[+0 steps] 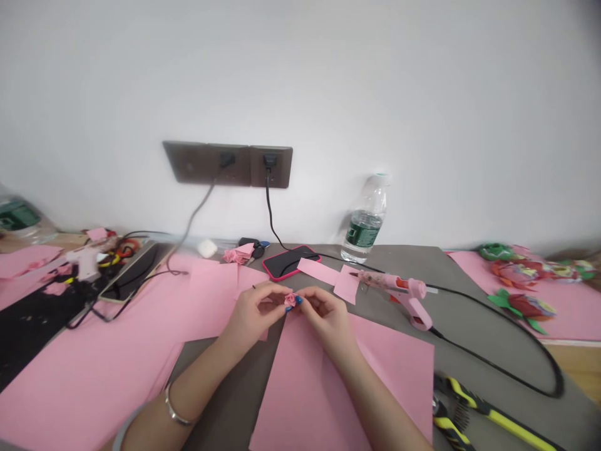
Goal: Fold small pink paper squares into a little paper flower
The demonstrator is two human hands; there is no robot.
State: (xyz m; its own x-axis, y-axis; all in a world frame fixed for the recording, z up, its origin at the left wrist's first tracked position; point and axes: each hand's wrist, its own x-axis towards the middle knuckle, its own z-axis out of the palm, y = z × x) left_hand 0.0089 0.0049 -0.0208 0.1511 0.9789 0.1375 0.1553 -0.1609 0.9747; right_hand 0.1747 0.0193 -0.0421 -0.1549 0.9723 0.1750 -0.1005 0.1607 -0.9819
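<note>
A small pink paper rose (290,299) is pinched between the fingertips of both my hands, above the far edge of a pink paper sheet (310,388). My left hand (256,313) grips it from the left, thumb and fingers closed. From the right, my right hand (326,313) closes thumb and forefinger on it. Just beyond my hands lie two small pink paper pieces (319,271) and a phone with a pink case (288,262). A pink glue gun (399,291) rests to the right, its nozzle over one paper piece.
A water bottle (364,228) stands by the wall. The glue gun's black cable (507,376) loops right. Yellow-black pliers (488,413) lie front right. Paper flowers (530,307) sit far right. More pink sheets (117,351) and a second phone (136,272) are on the left.
</note>
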